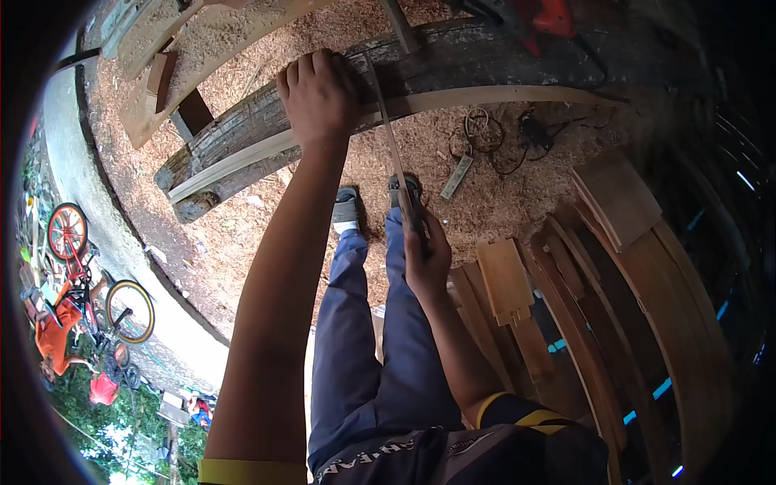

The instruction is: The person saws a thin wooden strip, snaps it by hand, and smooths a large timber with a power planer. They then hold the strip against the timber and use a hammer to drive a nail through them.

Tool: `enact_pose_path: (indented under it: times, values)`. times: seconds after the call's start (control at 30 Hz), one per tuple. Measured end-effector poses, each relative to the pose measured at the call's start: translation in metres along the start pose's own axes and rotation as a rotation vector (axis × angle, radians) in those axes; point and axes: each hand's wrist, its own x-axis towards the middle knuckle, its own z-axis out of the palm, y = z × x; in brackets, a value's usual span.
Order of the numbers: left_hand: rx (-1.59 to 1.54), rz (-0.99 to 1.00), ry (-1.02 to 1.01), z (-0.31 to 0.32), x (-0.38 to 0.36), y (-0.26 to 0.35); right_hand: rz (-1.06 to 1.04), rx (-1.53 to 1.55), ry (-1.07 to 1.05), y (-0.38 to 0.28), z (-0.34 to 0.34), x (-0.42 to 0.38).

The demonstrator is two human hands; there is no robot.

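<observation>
My right hand [428, 257] is wrapped round the handle of a handsaw. The narrow saw blade [386, 129] points away from me and crosses a pale wooden strip [420, 102] and the dark, weathered beam [242, 129] behind it. To the left of the blade, my left hand [319, 97] presses down on the beam, fingers together and curled over its top. My left wrist hides part of the pale strip, which runs along the beam's near side. Both my feet stand on the ground just below the beam.
A red and black power tool [554, 20] lies at the beam's far right. Coiled cable [482, 129] and a power strip [457, 178] lie among wood shavings. Several boards [618, 202] are stacked at right. Beyond a concrete kerb, people are near a red bicycle [69, 234] at left.
</observation>
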Motion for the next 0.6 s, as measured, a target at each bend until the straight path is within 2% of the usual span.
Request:
enact_pose_path:
  times: [0.07, 0.17, 0.2, 0.27, 0.33, 0.43, 0.47, 0.53, 0.6]
  values:
    - [0.008, 0.006, 0.006, 0.001, 0.001, -0.002, 0.003, 0.052, -0.016, -0.021, 0.015, 0.040]
    - [-0.016, 0.001, 0.022, 0.000, -0.001, -0.002, 0.180, 0.039, -0.092, -0.036, 0.022, 0.064]
    - [-0.013, 0.006, 0.022, 0.001, 0.000, -0.002, 0.131, -0.010, -0.065, -0.023, 0.020, 0.050]
    - [-0.006, 0.009, 0.025, 0.003, -0.001, -0.004, -0.141, -0.072, 0.009, 0.017, 0.008, 0.011]
    - [-0.009, 0.021, 0.039, 0.003, 0.000, -0.005, -0.212, -0.049, 0.040, 0.018, 0.004, -0.003]
    - [-0.031, -0.011, -0.021, -0.001, -0.001, 0.000, 0.054, 0.030, -0.017, -0.005, 0.004, 0.006]
    - [-0.035, -0.032, -0.049, -0.003, 0.000, 0.000, 0.178, 0.004, -0.073, -0.035, 0.008, 0.037]
    - [-0.028, -0.044, -0.057, -0.004, 0.000, -0.001, 0.292, -0.030, -0.144, -0.048, 0.015, 0.062]
    - [-0.034, -0.032, -0.059, -0.003, 0.002, 0.000, 0.216, -0.050, -0.116, -0.039, 0.017, 0.057]
